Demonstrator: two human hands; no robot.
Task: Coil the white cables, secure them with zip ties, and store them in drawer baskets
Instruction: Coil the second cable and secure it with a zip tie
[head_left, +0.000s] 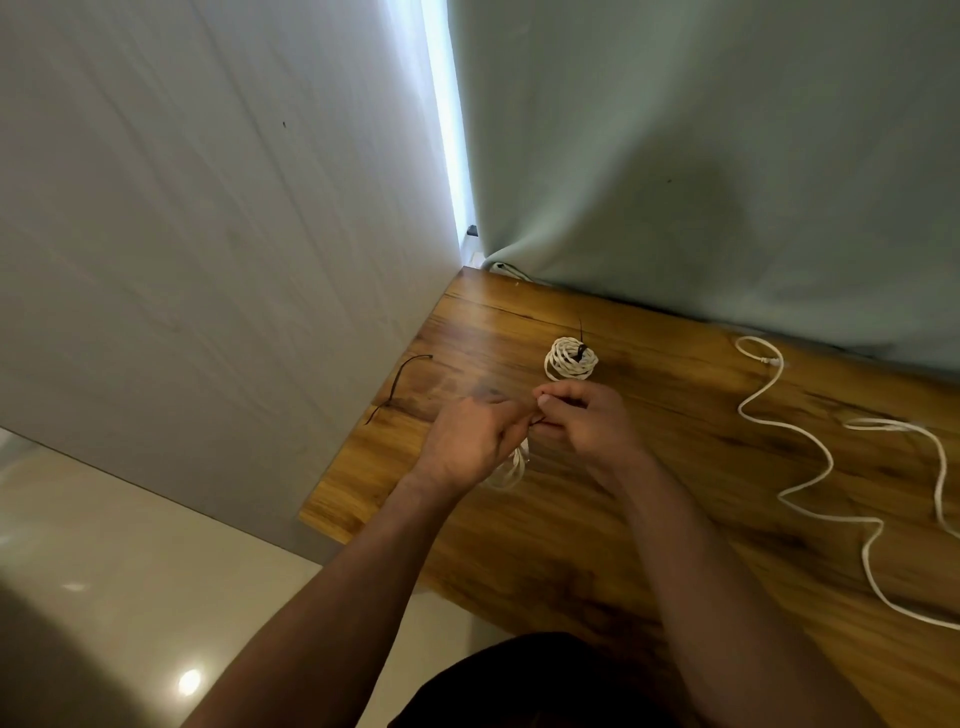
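Note:
My left hand (470, 441) grips a coiled white cable (511, 467); its loops hang out below my fingers. My right hand (582, 415) pinches a thin black zip tie (537, 420) right against the left hand, over the coil. Just beyond my hands a finished white cable coil (570, 358) lies on the wooden table (675, 395), bound with a black zip tie whose tail sticks up. A loose black zip tie (397, 384) lies near the table's left edge. An uncoiled white cable (810, 467) snakes across the right side of the table.
A pale wall panel (208, 234) borders the table on the left and a green curtain (701, 156) hangs behind it. Glossy tiled floor (130, 571) shows at lower left. A cable end (506, 269) peeks from under the curtain at the far corner.

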